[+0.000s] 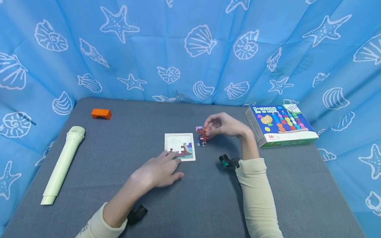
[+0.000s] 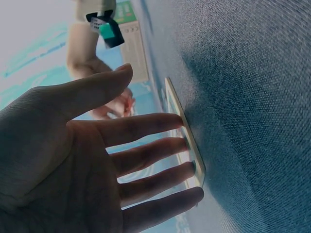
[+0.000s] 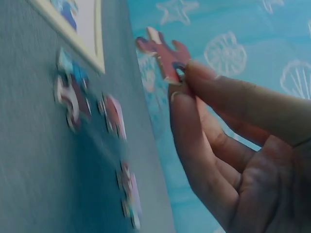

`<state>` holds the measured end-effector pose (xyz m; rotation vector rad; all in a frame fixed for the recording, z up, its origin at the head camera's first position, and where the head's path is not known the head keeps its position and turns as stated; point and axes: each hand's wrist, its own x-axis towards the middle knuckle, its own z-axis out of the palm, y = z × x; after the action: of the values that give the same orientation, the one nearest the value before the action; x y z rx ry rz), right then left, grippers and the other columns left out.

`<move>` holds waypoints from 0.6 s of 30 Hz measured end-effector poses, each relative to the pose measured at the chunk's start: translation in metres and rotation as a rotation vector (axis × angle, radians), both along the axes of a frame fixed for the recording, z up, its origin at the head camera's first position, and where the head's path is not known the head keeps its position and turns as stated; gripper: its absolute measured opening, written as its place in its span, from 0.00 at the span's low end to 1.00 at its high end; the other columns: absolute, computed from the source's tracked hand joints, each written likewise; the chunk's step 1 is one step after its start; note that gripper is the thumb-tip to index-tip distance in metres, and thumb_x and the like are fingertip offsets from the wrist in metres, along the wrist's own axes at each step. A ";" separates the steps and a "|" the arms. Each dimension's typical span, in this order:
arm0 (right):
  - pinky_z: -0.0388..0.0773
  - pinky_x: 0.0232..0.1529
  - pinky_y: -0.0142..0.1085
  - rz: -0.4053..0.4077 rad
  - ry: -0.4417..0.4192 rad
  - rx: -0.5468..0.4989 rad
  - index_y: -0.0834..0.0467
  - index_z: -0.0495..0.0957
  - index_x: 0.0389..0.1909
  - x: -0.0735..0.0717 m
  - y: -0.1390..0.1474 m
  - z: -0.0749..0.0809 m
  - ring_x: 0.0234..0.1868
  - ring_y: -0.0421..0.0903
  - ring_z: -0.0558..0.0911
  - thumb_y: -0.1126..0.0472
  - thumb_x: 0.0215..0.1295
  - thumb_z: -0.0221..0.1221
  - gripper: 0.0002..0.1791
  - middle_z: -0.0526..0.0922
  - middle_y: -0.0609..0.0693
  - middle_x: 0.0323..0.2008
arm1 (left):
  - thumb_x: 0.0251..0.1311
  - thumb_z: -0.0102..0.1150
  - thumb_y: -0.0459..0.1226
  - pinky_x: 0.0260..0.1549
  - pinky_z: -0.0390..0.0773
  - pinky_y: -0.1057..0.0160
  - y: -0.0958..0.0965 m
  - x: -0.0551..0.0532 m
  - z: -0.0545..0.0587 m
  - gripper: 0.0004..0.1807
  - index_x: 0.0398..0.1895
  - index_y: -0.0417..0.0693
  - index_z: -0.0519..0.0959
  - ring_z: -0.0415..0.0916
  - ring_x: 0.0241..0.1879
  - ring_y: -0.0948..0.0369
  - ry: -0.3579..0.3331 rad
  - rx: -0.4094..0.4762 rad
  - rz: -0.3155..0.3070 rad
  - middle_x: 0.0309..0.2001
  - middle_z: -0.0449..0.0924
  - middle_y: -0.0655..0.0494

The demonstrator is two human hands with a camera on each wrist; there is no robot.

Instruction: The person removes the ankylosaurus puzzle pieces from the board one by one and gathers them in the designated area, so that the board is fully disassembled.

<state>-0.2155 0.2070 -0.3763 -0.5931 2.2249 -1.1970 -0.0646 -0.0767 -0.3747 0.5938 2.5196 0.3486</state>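
Observation:
A small square puzzle tray [image 1: 194,147] with a pale rim lies mid-table in the head view. Fitted pieces [image 1: 187,152] fill its lower and right part, and the rest of its base shows white. My left hand [image 1: 159,171] rests its straight, slightly spread fingertips on the tray's near edge. In the left wrist view its fingers [image 2: 150,128] reach to the rim, thumb held away. My right hand [image 1: 227,125] pinches a reddish-brown puzzle piece [image 3: 170,60] between thumb and forefinger, raised above the table. Several loose puzzle pieces [image 3: 73,97] lie below it, right of the tray.
A blue bead-set box [image 1: 282,124] lies at the back right, beyond my right wrist. On the left are a pale green toy microphone [image 1: 63,165] and an orange arch block [image 1: 101,113]. A blue shell-patterned curtain [image 1: 178,49] hangs behind the grey table.

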 end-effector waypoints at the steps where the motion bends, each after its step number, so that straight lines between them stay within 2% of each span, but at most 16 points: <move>1: 0.86 0.45 0.36 -0.010 0.003 0.012 0.64 0.84 0.50 -0.001 0.005 0.000 0.39 0.46 0.90 0.68 0.67 0.72 0.12 0.90 0.59 0.41 | 0.80 0.59 0.54 0.73 0.74 0.32 0.000 0.000 0.000 0.33 0.78 0.46 0.75 0.59 0.85 0.42 0.000 0.001 0.001 0.84 0.64 0.48; 9: 0.83 0.48 0.35 -0.071 -0.019 0.121 0.63 0.84 0.52 -0.003 0.032 -0.007 0.40 0.45 0.88 0.67 0.68 0.71 0.13 0.90 0.58 0.43 | 0.80 0.59 0.54 0.73 0.74 0.32 0.000 0.001 0.000 0.33 0.78 0.45 0.75 0.59 0.85 0.42 0.001 0.002 0.001 0.85 0.63 0.48; 14: 0.82 0.49 0.35 -0.050 -0.044 0.173 0.64 0.84 0.52 -0.004 0.035 -0.012 0.40 0.45 0.87 0.69 0.67 0.70 0.13 0.90 0.59 0.42 | 0.80 0.59 0.54 0.73 0.75 0.32 -0.001 0.001 0.000 0.32 0.78 0.45 0.75 0.59 0.85 0.42 0.002 0.005 -0.002 0.85 0.63 0.48; 18: 0.84 0.48 0.35 -0.036 -0.061 0.201 0.64 0.86 0.51 -0.004 0.033 -0.015 0.39 0.44 0.88 0.69 0.66 0.70 0.13 0.91 0.59 0.42 | 0.80 0.59 0.54 0.72 0.75 0.33 -0.001 0.000 0.000 0.32 0.77 0.45 0.75 0.59 0.85 0.42 0.004 0.007 -0.005 0.84 0.64 0.48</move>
<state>-0.2192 0.2402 -0.3913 -0.4322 2.2772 -0.9793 -0.0642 -0.0776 -0.3747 0.6031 2.5210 0.3546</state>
